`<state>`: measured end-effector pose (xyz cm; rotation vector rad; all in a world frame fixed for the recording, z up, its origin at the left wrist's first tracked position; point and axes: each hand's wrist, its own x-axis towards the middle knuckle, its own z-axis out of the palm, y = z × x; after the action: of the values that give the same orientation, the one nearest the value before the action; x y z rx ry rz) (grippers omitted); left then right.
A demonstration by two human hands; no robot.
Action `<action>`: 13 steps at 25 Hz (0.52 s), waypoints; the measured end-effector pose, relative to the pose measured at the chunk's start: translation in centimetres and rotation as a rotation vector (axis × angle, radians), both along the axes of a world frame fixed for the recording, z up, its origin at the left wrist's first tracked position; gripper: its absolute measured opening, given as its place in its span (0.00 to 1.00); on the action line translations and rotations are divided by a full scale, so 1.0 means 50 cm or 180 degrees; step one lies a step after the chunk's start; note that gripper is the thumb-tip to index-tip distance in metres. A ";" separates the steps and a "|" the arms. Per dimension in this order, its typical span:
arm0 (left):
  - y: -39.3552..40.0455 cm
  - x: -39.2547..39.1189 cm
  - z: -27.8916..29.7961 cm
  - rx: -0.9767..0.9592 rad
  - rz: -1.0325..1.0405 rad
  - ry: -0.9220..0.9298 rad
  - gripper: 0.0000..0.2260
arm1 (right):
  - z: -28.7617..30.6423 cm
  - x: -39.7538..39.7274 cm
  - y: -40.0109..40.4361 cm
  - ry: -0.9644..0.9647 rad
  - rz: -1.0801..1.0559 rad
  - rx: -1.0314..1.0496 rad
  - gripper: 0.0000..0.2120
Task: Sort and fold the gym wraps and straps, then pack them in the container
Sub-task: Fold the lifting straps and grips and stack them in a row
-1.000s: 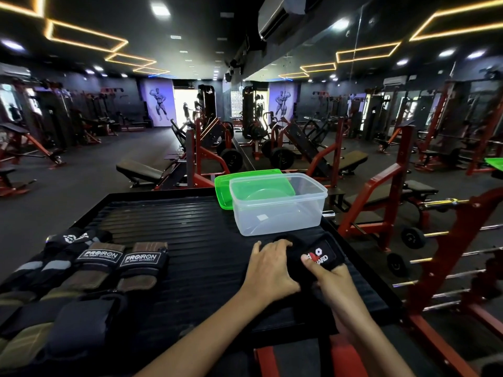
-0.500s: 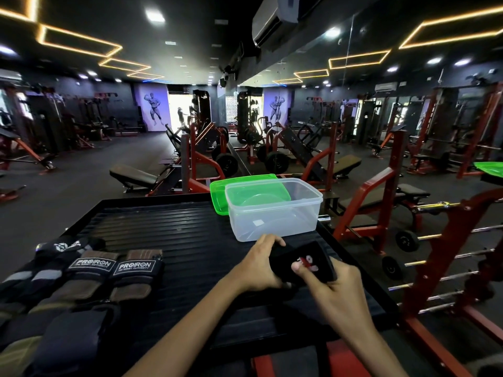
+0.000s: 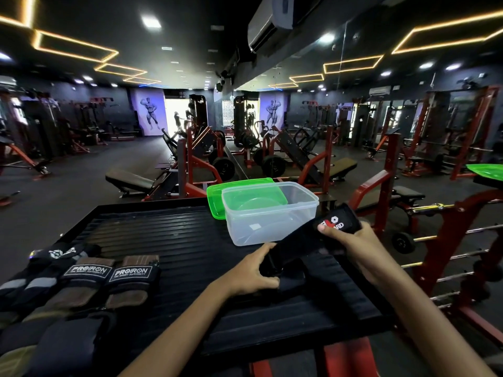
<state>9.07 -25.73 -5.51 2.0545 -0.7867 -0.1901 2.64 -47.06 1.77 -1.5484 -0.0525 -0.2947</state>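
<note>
Black wrap [image 3: 299, 242]: stretched between hands above bench [image 3: 168, 240], just in front of clear container [image 3: 269, 213]. Left hand [image 3: 253, 270] grip clamped on lower end; right hand [image 3: 351, 240] grip pinching logo end. Green lid [image 3: 217, 191] behind container. Other wraps [image 3: 81, 281] at bench left.

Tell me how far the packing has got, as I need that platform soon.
Barely begun: the clear container is empty, its green lid off. Both hands, left and right, hold one black wrap. The PROIRON grips and other wraps remain unpacked.
</note>
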 end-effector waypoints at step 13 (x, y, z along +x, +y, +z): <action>0.005 -0.013 -0.040 0.0012 0.0137 -0.0313 0.41 | -0.111 0.078 0.035 -0.0087 0.0774 -0.3112 0.28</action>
<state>8.42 -25.49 -7.50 2.0952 -0.8016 -0.0671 6.52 -45.29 -3.77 -2.4758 -0.4580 -0.0845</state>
